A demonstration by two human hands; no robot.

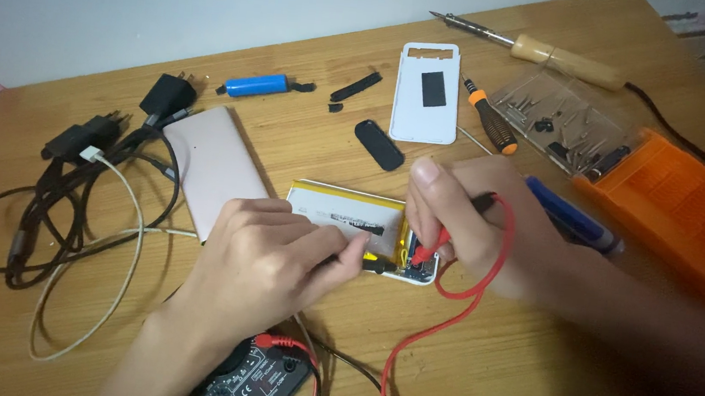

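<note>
An opened power bank (343,210) with a silver flat battery lies on the wooden table (526,361). My left hand (269,259) pinches a black probe (376,267), its tip at the small circuit board on the pack's right end. My right hand (462,221) grips a red probe (432,247) pointed at the same board (415,269). A red lead (444,319) loops down from it towards the black multimeter (253,382) at the bottom edge.
A pink case shell (216,168) lies left of the pack, a white back cover (426,89) behind it. Tangled cables and chargers (78,189) fill the left. Soldering iron (547,51), screwdriver (491,121), clear bit box (562,119), orange box (671,203), blue cell (256,85), blue pen (570,215).
</note>
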